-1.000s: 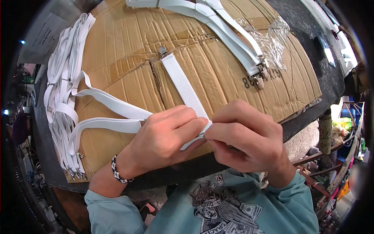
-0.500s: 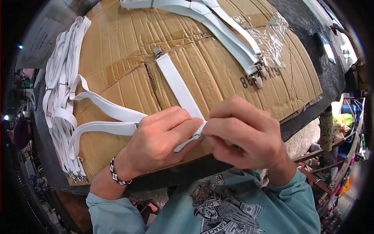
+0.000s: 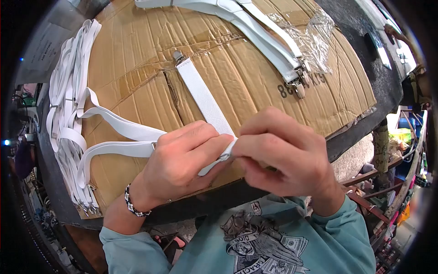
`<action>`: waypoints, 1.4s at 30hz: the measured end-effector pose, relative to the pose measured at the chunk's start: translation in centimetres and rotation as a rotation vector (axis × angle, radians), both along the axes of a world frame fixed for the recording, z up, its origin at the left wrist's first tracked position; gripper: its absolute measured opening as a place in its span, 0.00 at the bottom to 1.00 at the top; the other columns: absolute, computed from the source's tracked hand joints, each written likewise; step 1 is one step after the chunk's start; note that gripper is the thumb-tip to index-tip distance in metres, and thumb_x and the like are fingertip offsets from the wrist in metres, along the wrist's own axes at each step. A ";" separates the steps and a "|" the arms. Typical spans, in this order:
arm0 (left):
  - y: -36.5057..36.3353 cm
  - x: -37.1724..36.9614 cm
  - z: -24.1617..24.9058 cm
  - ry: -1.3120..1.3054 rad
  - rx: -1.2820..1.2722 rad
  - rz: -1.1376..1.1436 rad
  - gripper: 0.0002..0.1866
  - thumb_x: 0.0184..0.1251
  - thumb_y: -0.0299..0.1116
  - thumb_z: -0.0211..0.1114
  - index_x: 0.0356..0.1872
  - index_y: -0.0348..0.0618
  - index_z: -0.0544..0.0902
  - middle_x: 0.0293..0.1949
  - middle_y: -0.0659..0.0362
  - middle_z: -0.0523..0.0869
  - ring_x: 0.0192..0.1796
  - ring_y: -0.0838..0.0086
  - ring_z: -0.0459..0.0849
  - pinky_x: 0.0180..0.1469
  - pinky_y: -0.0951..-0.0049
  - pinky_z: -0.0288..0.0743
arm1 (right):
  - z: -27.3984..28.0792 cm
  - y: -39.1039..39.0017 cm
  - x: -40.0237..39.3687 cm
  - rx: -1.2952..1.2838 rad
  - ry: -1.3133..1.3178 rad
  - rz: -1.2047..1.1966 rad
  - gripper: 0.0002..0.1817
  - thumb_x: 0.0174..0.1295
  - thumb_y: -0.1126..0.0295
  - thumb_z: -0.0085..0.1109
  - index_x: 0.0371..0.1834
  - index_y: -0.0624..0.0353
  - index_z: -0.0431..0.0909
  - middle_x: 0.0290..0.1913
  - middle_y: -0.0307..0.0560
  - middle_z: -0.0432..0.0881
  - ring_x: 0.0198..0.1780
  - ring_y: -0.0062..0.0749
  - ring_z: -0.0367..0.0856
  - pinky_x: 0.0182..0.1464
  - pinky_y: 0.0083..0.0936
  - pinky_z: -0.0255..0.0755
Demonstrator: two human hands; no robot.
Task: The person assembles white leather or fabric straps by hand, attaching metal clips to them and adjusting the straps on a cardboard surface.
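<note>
White elastic suspenders (image 3: pixel 205 98) lie partly on the cardboard, one strap running up to a metal clip (image 3: pixel 178 56). My left hand (image 3: pixel 182 160) is closed around the strap junction, with two more straps (image 3: pixel 123 128) trailing out to its left. At the junction's edge, my right hand (image 3: pixel 283 157) pinches the white band between thumb and forefinger, its fingertips close to those of my left. A small metallic-looking bit (image 3: pixel 224 157) shows between the hands; its exact form is hidden by the fingers.
A flattened cardboard sheet (image 3: pixel 137 82) covers the dark table (image 3: pixel 388 86). A bundle of white suspenders (image 3: pixel 68 105) lies along its left side. Another pair (image 3: pixel 260 34) with metal clips lies at the upper right, beside clear plastic film (image 3: pixel 319 36). Another person's hand (image 3: pixel 393 32) shows at far right.
My head view has shifted slightly, so the things on the table appear a little further left. Both hands keep their hold on the suspenders, with only slight finger movement.
</note>
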State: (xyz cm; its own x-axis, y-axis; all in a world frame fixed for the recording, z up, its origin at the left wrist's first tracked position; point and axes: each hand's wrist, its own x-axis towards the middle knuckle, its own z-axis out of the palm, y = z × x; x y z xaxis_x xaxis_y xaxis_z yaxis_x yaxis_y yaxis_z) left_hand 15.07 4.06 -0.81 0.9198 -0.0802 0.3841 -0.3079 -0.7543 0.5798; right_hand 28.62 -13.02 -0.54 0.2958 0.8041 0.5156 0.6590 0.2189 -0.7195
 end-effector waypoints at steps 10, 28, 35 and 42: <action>0.0 0.0 -0.1 0.004 -0.018 -0.002 0.15 0.55 0.23 0.78 0.42 0.35 0.84 0.32 0.54 0.79 0.33 0.59 0.82 0.35 0.61 0.76 | 0.1 -0.1 -0.1 0.028 0.009 0.015 0.15 0.46 0.85 0.72 0.39 0.61 0.86 0.36 0.47 0.83 0.32 0.34 0.83 0.33 0.27 0.76; -0.1 -0.1 -0.1 0.009 -0.007 0.018 0.12 0.56 0.24 0.77 0.40 0.37 0.84 0.32 0.55 0.80 0.34 0.58 0.83 0.35 0.61 0.79 | 0.0 -0.2 -0.4 0.006 0.005 -0.019 0.15 0.46 0.86 0.70 0.38 0.62 0.86 0.36 0.48 0.83 0.31 0.33 0.82 0.32 0.26 0.74; -0.1 -0.1 -0.6 -0.005 -0.015 0.039 0.15 0.53 0.22 0.78 0.42 0.37 0.86 0.32 0.55 0.83 0.32 0.59 0.84 0.31 0.63 0.77 | -0.1 -1.2 0.6 -0.058 0.001 -0.073 0.14 0.48 0.86 0.69 0.38 0.62 0.86 0.37 0.45 0.83 0.26 0.21 0.75 0.25 0.19 0.65; -0.1 -0.1 -0.1 0.026 -0.004 0.024 0.09 0.60 0.25 0.75 0.37 0.39 0.82 0.32 0.55 0.79 0.34 0.59 0.83 0.36 0.60 0.78 | 0.3 -0.5 -0.1 -0.070 0.035 0.013 0.15 0.52 0.83 0.71 0.43 0.58 0.83 0.40 0.46 0.80 0.34 0.40 0.83 0.37 0.30 0.78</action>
